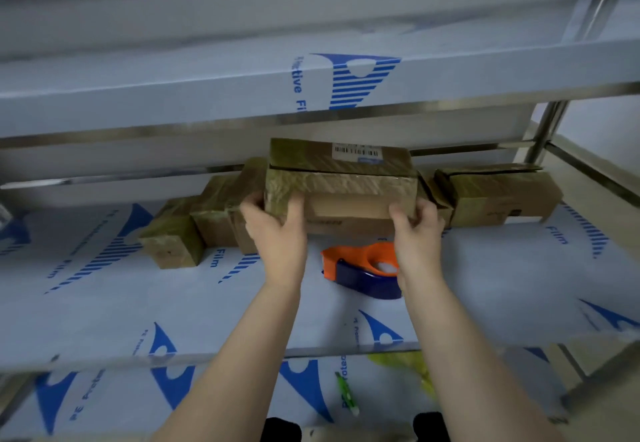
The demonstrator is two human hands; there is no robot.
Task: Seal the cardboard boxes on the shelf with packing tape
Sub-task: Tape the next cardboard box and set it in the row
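The right hand (417, 233) partly hides the tape dispenser (356, 268).

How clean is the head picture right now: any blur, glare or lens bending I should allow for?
Head view: the steel shelf edges bow from the wide-angle lens; the frame's top and the near shelf lip are smeared; the brown cardboard box gripped by the left hand and right hand is sharp, though its white barcode label is unreadable; soft sheen on its tape.

brown boxes (341, 182), orange-and-navy tape dispenser (360, 268) (blue-striped shelf film (104, 303))
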